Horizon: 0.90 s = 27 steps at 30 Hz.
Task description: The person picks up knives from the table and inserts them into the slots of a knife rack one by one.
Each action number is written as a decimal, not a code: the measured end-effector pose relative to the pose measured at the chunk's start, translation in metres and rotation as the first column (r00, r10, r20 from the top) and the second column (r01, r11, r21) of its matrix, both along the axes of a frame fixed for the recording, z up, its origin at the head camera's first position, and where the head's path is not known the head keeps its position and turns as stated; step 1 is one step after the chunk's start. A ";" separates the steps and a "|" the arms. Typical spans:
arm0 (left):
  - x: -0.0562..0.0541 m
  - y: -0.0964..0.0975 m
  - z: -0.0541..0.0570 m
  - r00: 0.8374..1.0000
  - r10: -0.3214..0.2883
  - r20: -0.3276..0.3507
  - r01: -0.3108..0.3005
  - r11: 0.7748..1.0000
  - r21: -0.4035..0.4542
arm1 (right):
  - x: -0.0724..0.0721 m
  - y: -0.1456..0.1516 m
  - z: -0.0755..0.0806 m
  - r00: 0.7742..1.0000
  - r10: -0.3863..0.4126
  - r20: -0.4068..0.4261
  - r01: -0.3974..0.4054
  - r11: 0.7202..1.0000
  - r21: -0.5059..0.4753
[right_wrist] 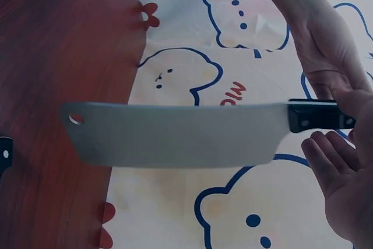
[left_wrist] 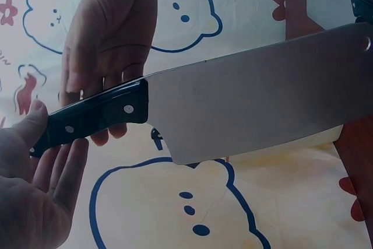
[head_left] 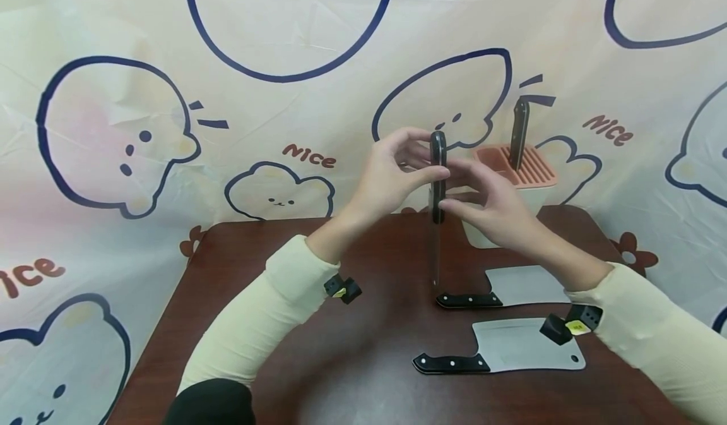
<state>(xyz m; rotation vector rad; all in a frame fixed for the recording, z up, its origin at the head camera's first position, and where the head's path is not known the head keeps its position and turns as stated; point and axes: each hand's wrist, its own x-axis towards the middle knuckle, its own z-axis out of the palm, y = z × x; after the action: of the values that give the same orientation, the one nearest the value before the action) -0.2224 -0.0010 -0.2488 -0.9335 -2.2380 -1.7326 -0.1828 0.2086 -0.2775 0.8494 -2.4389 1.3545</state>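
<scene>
A cleaver [left_wrist: 262, 91] with a wide steel blade and a black riveted handle [head_left: 438, 188] is held in the air above the table. Its handle points up and the blade hangs down, seen edge-on in the head view. My left hand [head_left: 400, 163] pinches the handle near its upper end between thumb and fingers. Lower on the same handle, my right hand [head_left: 494, 204] pinches it close to the blade. The right wrist view shows the blade's broad face with a hole near the tip corner.
Two more cleavers lie on the brown table at right, one farther back [head_left: 525, 286] and one nearer [head_left: 528, 346]. Behind my right hand stands a white knife block with a pink slotted top [head_left: 494, 155], holding a black-handled knife [head_left: 519, 134]. A printed cloth hangs behind.
</scene>
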 end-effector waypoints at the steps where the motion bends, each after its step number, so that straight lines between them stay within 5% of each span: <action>1: 0.000 0.001 0.000 1.000 0.001 -0.003 -0.001 1.000 -0.004 | 0.000 0.000 -0.001 1.000 -0.007 -0.013 0.007 1.000 0.000; 9: 0.000 0.004 0.001 0.999 -0.004 -0.044 0.004 1.000 0.004 | -0.003 -0.003 -0.004 0.997 -0.022 -0.071 0.020 0.999 -0.026; 15: -0.001 0.002 0.001 1.000 -0.005 -0.003 0.005 1.000 -0.019 | -0.001 -0.003 -0.003 0.998 -0.029 -0.060 0.028 1.000 -0.014; 27: -0.005 -0.014 -0.009 0.993 -0.109 0.040 0.111 0.993 -0.038 | 0.005 0.014 0.017 0.994 -0.094 -0.062 0.093 0.996 -0.013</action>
<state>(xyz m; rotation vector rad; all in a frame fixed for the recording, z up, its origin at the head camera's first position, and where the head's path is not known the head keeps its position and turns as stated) -0.2279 -0.0154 -0.2583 -1.0598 -2.2939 -1.7711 -0.1778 0.2230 -0.2603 0.7539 -2.3911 1.2861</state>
